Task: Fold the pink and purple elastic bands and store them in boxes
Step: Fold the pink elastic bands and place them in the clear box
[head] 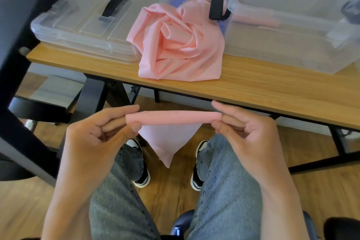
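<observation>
A pink band, partly rolled into a tube with a loose triangular tail hanging below, is held level above the person's lap, in front of the table. The left hand pinches its left end and the right hand pinches its right end. On the table a pink pile lies between a lid and an open box.

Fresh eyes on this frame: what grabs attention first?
The rolled pink elastic band, pinched at its ends by the left hand and right hand over the lap, a loose point hanging below. Then the crumpled pink band pile on the wooden table, between the clear plastic lid and clear open box.
</observation>
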Available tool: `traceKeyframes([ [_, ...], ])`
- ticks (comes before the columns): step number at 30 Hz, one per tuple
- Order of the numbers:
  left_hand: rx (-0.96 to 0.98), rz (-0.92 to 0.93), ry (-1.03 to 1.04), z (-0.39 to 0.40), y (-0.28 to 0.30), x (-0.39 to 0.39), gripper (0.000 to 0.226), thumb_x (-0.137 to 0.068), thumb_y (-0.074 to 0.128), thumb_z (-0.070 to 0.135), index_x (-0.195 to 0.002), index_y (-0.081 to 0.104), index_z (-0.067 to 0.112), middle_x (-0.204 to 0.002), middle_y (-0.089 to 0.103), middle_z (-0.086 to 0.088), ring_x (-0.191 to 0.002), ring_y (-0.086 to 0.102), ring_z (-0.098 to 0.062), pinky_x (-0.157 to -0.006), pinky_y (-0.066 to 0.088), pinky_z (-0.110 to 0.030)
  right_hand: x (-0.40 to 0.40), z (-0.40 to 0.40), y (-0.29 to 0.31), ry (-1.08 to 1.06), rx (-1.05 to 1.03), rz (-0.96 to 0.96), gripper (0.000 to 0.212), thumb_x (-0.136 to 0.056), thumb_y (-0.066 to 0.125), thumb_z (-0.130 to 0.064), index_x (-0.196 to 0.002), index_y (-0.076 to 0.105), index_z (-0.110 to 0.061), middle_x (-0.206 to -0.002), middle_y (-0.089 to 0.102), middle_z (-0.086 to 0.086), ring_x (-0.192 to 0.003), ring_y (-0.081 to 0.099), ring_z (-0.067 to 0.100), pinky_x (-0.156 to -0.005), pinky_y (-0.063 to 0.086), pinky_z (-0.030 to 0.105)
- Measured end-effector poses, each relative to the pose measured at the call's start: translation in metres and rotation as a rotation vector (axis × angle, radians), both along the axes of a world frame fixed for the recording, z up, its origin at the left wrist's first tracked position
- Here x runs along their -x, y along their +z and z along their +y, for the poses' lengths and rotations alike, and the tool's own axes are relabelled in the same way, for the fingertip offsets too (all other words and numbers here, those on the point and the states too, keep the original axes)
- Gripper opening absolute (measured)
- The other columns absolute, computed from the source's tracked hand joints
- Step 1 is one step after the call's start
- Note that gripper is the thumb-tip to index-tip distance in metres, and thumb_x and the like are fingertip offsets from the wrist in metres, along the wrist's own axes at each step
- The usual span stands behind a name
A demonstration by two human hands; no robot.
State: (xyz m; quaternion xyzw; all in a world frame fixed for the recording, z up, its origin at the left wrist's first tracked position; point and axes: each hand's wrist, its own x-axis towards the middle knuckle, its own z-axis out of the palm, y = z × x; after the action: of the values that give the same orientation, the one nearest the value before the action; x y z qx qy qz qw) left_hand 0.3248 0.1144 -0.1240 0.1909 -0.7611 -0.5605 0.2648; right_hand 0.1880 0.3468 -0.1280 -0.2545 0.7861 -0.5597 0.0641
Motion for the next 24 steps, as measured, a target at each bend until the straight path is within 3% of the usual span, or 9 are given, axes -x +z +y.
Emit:
traceKeyframes([
  [5, 0.142, -0.008, -0.02, -0.001, -0.0002, -0.0007, 0.027, -0.079, 0.075, 0.017, -0.105, 0.076, 0.024, -0.092, 0.078, 0.017, -0.079, 0.075, -0.005, -0.072, 0.059, -0.014, 0.002, 0.0012, -0.0036, -0.016, -0.066, 0.089, 0.024, -0.09, 0.078, -0.012, -0.107, 0.078, -0.028, -0.089, 0.079, -0.015, -0.083, 0.077, 0.007, -0.076, 0.064, 0.035],
  [9, 0.094, 0.034, -0.001, -0.0028, -0.0031, -0.0018, 0.029, -0.08, 0.074, 0.019, -0.109, 0.074, 0.021, -0.092, 0.079, 0.013, -0.079, 0.077, -0.009, -0.073, 0.062, -0.02, 0.0013, 0.0007, -0.0036, 0.024, -0.046, 0.078, 0.017, -0.092, 0.075, -0.014, -0.106, 0.077, -0.024, -0.076, 0.076, -0.007, -0.067, 0.075, 0.013, -0.065, 0.062, 0.038],
  [13, 0.012, 0.057, 0.003, 0.0005, -0.0053, 0.0004, 0.031, -0.081, 0.074, 0.02, -0.112, 0.074, 0.019, -0.097, 0.08, 0.008, -0.084, 0.078, -0.016, -0.075, 0.064, -0.027, -0.0016, -0.002, -0.0048, 0.006, 0.055, -0.02, 0.02, -0.09, 0.077, -0.009, -0.106, 0.077, -0.021, -0.087, 0.08, -0.007, -0.084, 0.078, 0.017, -0.075, 0.064, 0.042],
  [17, 0.012, 0.067, -0.006, -0.0013, -0.0031, -0.001, 0.031, -0.077, 0.074, 0.019, -0.108, 0.074, 0.019, -0.097, 0.079, 0.013, -0.081, 0.078, -0.012, -0.072, 0.062, -0.021, -0.0005, -0.0009, -0.0054, 0.022, 0.118, -0.076, 0.017, -0.09, 0.076, -0.017, -0.106, 0.077, -0.015, -0.092, 0.081, -0.003, -0.086, 0.079, 0.019, -0.077, 0.064, 0.046],
  [19, 0.047, 0.042, -0.037, -0.0011, -0.0012, -0.0026, 0.037, -0.076, 0.075, 0.016, -0.112, 0.071, 0.023, -0.098, 0.078, 0.02, -0.084, 0.077, -0.006, -0.073, 0.06, -0.015, 0.0008, 0.0002, -0.0069, 0.022, 0.09, -0.074, 0.023, -0.09, 0.075, -0.015, -0.113, 0.076, -0.019, -0.094, 0.081, -0.006, -0.088, 0.079, 0.017, -0.08, 0.064, 0.044],
  [22, 0.073, 0.013, -0.054, -0.0018, -0.0024, -0.0037, 0.044, -0.075, 0.074, 0.012, -0.116, 0.069, 0.027, -0.101, 0.076, 0.026, -0.09, 0.075, -0.001, -0.078, 0.057, -0.01, 0.0016, 0.0035, -0.0083, 0.024, 0.023, -0.112, 0.045, -0.088, 0.077, -0.016, -0.129, 0.067, -0.033, -0.101, 0.08, -0.015, -0.092, 0.077, 0.008, -0.086, 0.06, 0.025],
  [24, 0.109, -0.008, -0.056, -0.0021, -0.0044, -0.0031, 0.041, -0.077, 0.074, 0.01, -0.113, 0.07, 0.03, -0.103, 0.075, 0.026, -0.092, 0.074, 0.0, -0.079, 0.056, -0.009, 0.0026, 0.0035, -0.0092, 0.016, -0.03, -0.101, 0.042, -0.089, 0.077, -0.014, -0.124, 0.07, -0.035, -0.101, 0.079, -0.02, -0.089, 0.077, 0.005, -0.086, 0.061, 0.025],
])
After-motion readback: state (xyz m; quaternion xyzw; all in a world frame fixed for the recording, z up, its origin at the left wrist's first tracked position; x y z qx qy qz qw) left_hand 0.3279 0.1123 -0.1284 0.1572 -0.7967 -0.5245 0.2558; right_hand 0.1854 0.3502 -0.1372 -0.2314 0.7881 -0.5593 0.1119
